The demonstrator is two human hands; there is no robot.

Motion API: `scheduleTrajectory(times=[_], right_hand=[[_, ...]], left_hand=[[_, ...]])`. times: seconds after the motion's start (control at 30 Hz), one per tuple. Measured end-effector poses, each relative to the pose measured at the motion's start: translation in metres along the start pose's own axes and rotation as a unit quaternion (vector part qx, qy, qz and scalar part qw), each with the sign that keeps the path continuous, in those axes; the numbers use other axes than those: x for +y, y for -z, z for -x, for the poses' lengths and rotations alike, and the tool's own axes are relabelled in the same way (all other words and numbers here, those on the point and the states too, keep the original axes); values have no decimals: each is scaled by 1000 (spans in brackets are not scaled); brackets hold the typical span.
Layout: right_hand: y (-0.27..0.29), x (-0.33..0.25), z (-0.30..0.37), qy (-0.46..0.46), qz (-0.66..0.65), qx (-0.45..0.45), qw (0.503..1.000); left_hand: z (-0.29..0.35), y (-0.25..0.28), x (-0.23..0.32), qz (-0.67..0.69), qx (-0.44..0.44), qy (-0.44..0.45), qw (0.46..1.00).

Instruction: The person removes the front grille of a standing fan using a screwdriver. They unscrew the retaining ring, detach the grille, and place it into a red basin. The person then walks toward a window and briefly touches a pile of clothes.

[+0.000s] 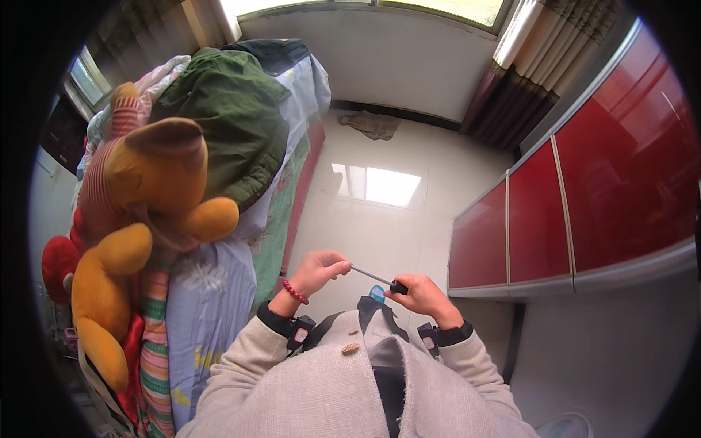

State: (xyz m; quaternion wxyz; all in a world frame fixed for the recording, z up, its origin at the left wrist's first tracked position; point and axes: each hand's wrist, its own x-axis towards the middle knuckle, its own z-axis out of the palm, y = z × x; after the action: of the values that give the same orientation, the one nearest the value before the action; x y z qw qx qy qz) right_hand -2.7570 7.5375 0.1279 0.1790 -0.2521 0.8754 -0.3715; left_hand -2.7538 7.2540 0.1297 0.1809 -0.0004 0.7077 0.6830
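Note:
A thin grey rod [370, 275] with a black grip at one end is held in front of my body, slanting down to the right. The fingers of my left hand [319, 274] are pinched on its far left tip. My right hand [423, 298] is closed round the black grip [398, 287], so part of the grip is hidden. Just left of the right fingers shows a small blue, rounded thing [377, 293]; I cannot tell whether that hand touches it. A red bead bracelet [295, 292] circles my left wrist.
At left is a bed with a large orange plush toy [157, 175], a green jacket [226, 109] and a blue-white sheet [212, 321]. Glossy red cabinets [537, 212] line the right side. A grey cloth [371, 125] lies on the tiled floor [350, 219] near the far wall.

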Motion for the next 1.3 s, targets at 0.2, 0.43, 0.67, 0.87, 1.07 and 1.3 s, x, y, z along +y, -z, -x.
scheduleTrajectory(times=[0.2,0.43,0.67,0.87,1.07,1.3], right_hand=[[70,39,-122,41,-1,-41,998],[122,94,-263,56,-1,-52,997],[205,113,-419,58,25,-6,998],[258,141,-511,50,24,8,998],[305,189,-604,6,48,-83,995],[380,259,-739,39,28,-131,990]], left_hand=[[-104,41,25,-12,41,26,999],[-251,103,36,-14,40,43,998],[-417,182,97,-16,29,33,999],[-519,221,133,-64,2,29,998],[-614,244,132,-59,24,84,994],[-746,265,158,-36,79,112,990]])
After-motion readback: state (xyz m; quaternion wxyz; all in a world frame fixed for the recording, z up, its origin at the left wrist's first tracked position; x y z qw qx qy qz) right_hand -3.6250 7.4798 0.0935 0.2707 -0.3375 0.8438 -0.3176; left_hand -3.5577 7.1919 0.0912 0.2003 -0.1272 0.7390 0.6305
